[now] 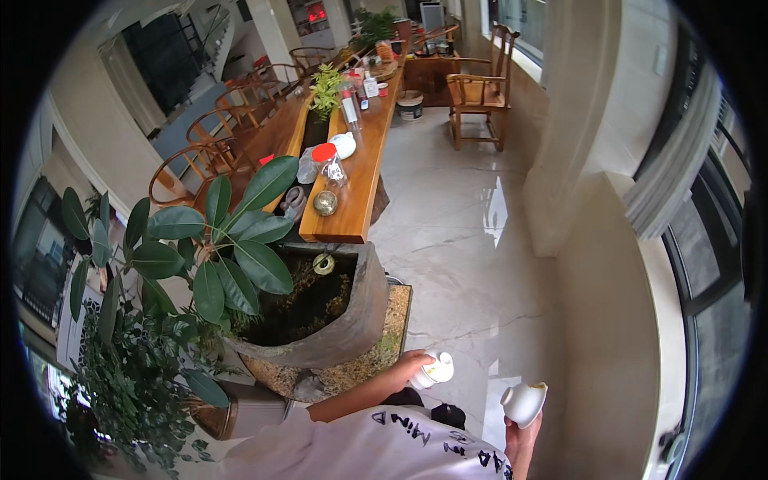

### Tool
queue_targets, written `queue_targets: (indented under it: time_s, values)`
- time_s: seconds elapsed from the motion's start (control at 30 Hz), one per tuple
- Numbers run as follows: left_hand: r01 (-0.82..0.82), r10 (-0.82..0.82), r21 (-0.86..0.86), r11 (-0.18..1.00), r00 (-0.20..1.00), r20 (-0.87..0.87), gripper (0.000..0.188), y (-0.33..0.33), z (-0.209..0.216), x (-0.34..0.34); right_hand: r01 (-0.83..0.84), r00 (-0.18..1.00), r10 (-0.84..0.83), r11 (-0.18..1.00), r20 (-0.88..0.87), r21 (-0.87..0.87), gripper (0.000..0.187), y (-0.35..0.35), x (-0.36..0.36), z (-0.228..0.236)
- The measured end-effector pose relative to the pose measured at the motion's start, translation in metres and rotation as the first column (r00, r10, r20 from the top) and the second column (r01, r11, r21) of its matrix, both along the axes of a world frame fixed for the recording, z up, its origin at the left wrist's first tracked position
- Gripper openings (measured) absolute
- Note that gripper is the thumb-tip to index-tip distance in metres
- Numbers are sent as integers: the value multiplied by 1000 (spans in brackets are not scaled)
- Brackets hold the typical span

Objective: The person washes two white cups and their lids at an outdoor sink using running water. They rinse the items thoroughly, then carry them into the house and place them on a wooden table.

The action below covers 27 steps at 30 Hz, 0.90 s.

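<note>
My left hand (412, 366) is closed around the edge of a small white lidded cup (434, 373), which looks like a gaiwan with a ring-shaped knob and an orange-yellow mark. In my right hand (523, 437), lower and further right, is a white cup (524, 404) tipped on its side. Its foot points left and its mouth faces up and right, with a brownish tint at the rim. The fingers under this cup are partly hidden. Both cups are held in the air over the floor, apart from each other.
A stone water basin (320, 352) stands ahead to the left on a pebbled base, beneath a broad-leaved plant (260, 264). Beyond it runs a long wooden table (364, 184) bearing a red-lidded jar (328, 164) and a white teapot (343, 145). Wall and windows line the right.
</note>
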<state>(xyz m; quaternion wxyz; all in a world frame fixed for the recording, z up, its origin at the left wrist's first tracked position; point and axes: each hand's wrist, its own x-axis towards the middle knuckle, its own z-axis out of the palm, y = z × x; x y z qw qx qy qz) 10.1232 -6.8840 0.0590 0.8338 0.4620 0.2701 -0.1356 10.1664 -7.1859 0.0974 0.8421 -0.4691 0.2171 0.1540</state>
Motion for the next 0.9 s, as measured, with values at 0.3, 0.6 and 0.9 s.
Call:
queue_targets:
  time_s: [0.3, 0.6, 0.9]
  values:
    - [-170, 172, -43, 985, 983, 61, 31, 100, -24, 166, -237, 969, 229, 968, 90, 81, 17, 103, 238, -18]
    - [-266, 272, -67, 962, 958, 96, 27, 245, 13, 381, -184, 983, 181, 976, 31, 113, 23, 225, 450, -9]
    - [-316, 321, -56, 947, 941, 112, 29, 345, 10, 586, -282, 958, 273, 952, 87, 120, 21, 332, 672, -36]
